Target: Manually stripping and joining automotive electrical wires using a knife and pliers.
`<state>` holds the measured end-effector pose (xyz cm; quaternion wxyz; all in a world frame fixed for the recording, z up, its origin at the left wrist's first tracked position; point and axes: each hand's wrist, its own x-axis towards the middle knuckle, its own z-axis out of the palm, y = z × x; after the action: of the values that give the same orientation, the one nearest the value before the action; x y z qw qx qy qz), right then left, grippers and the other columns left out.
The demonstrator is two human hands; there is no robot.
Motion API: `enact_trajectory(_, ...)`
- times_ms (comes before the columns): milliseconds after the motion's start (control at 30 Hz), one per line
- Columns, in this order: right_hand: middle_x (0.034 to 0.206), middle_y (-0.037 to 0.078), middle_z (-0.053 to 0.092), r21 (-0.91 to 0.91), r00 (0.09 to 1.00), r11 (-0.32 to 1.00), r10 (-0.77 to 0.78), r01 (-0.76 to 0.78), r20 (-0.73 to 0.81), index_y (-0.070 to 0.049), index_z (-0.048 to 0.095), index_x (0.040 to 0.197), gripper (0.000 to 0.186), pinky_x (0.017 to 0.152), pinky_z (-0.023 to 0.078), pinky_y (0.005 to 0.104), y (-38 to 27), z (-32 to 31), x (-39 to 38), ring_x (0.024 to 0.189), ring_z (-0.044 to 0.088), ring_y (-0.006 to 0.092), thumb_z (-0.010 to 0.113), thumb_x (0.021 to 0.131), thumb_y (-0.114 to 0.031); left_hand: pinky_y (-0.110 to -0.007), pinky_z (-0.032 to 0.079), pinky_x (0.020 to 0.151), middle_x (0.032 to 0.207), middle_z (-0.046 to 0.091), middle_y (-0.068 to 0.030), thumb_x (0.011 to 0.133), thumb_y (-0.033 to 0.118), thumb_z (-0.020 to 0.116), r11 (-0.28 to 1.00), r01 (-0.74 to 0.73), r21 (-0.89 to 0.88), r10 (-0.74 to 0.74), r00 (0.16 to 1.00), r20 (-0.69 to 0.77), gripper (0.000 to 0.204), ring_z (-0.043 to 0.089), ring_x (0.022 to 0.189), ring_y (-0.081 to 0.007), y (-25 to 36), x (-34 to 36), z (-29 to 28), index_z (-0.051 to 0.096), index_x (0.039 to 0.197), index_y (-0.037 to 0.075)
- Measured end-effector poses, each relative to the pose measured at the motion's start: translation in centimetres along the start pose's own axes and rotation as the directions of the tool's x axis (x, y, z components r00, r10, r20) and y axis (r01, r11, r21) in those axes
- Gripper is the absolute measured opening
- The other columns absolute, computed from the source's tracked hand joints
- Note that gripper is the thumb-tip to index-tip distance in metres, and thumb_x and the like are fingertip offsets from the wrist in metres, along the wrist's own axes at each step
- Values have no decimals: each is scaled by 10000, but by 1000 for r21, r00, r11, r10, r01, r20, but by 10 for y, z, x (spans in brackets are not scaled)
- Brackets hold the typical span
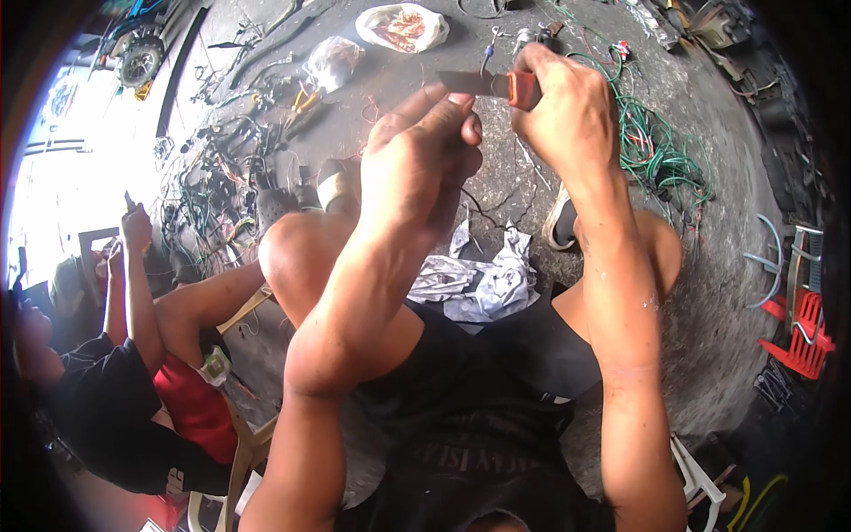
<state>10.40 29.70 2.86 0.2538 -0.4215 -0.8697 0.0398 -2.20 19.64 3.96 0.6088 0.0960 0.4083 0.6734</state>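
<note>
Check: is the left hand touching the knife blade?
Touching. The head view shows left hand fingertips pinching the grey blade of the orange-handled knife the right hand holds.

The knife (492, 85) at upper centre had a dull metal blade and an orange plastic handle; the concrete floor (709, 266) looked rough and matt.
</note>
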Motion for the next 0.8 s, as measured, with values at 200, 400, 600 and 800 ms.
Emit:
enact_trajectory(200,837,162,677,-122,955,958,238,-261,-178,-89,645,927,199,718,512,438,27,-1,14,808,661,358,655,733,-133,-171,312,497,691,517,11,935,109,572,997,1,-74,3,999,54,274,411,550,-20,3,6,-4,569,1175,-24)
enact_trajectory(400,808,159,689,92,926,937,347,-336,-152,-63,645,905,162,708,526,388,51,-34,19,792,683,337,654,771,-153,-165,312,498,684,500,31,933,130,580,998,-4,-66,3,1000,-4,258,426,564,-17,12,7,-15,590,1149,-12)
enact_trajectory(600,700,61,630,505,984,848,98,-162,150,-39,623,857,122,565,472,290,1,-26,-13,637,602,137,674,759,-89,-181,307,478,670,490,21,914,208,611,988,42,147,-52,996,66,256,417,547,-39,5,1,-3,629,1099,32)
enact_trajectory(800,738,-11,604,912,937,219,37,-347,348,-33,658,915,174,610,448,241,1,-5,-7,671,532,61,613,749,-8,-189,318,478,677,573,-17,905,149,606,915,-154,373,150,988,39,201,453,538,-56,-7,6,-12,676,1006,-10)
